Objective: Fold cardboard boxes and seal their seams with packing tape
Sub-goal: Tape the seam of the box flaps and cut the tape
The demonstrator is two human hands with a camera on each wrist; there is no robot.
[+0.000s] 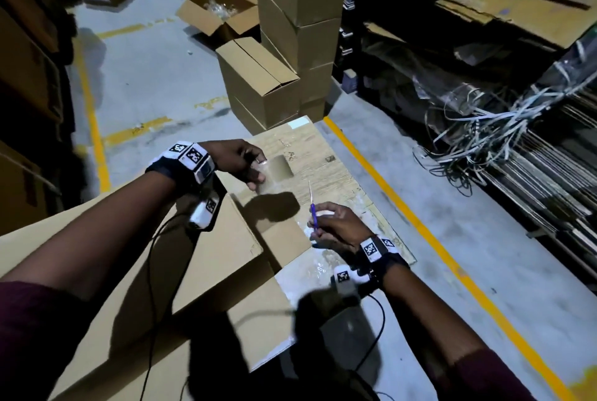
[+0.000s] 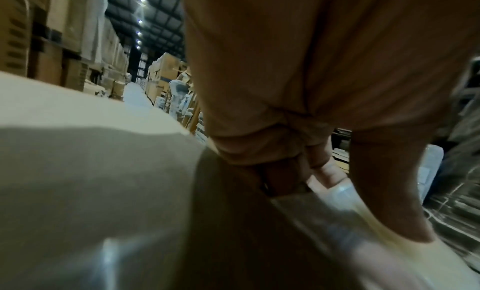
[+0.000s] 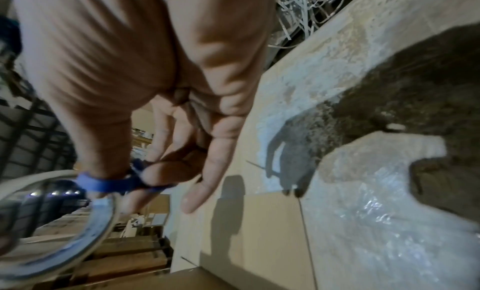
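Left hand (image 1: 240,160) grips clear packing tape roll (image 1: 274,171), fingers curled round it, above worn table board (image 1: 342,174). Right hand (image 1: 336,223) pinches blue-handled scissors (image 1: 312,207), blade pointing to far side; little finger straight. Flat cardboard box (image 1: 181,265) lies at near left of table, flap (image 1: 284,239) reaching between both hands. Stack of folded boxes (image 1: 300,29) stands on floor beyond table, far centre. Tangled white strapping (image 1: 484,129) at right.

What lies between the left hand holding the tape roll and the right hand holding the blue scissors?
In the head view, only worn board and a shadow lie between the left hand with its tape roll and the right hand with the scissors.
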